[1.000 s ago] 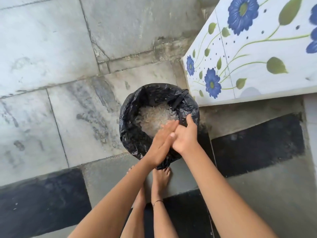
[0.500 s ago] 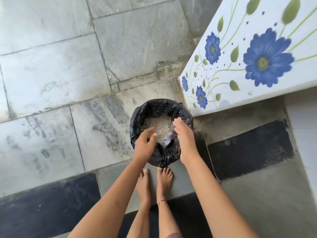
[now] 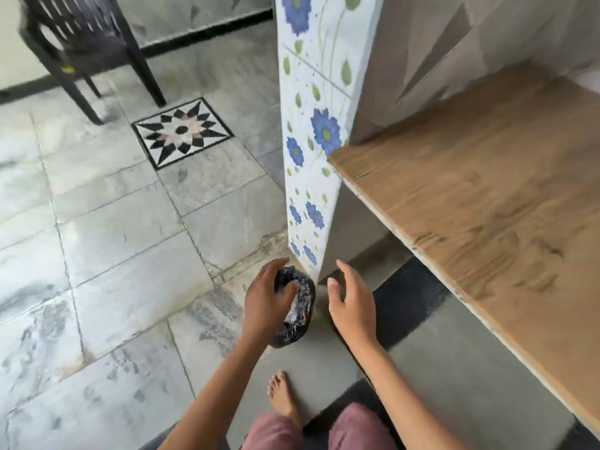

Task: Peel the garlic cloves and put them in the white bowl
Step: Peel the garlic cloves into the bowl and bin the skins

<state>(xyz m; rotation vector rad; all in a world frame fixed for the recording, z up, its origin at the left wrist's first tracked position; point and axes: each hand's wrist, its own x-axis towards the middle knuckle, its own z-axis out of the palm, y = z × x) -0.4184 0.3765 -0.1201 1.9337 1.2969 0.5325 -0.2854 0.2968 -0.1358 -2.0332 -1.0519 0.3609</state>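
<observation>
Head view, single entry. Left hand [image 3: 268, 308]: fingers spread and loosely curved, holding nothing, over the near rim of the bin; whether it touches cannot be told. Right hand [image 3: 352, 306]: fingers apart and relaxed, holding nothing, just beside the bin and clear of it. Small bin lined with a black plastic bag [image 3: 305, 298]: upright on the floor at the foot of the blue-flowered tile wall end [image 3: 313, 141]; pale scraps [image 3: 293, 316] show inside, probably garlic skins. Wooden counter top [image 3: 487, 196]: to the right, bare where seen. Dark plastic chair [image 3: 81, 43] and star-pattern floor inlay [image 3: 183, 129]: well apart, far left. Garlic cloves, white bowl: not in view. Step judged: discarding peelings at the bin. Next move calls for turning back to the cloves and bowl, wherever they stand.
</observation>
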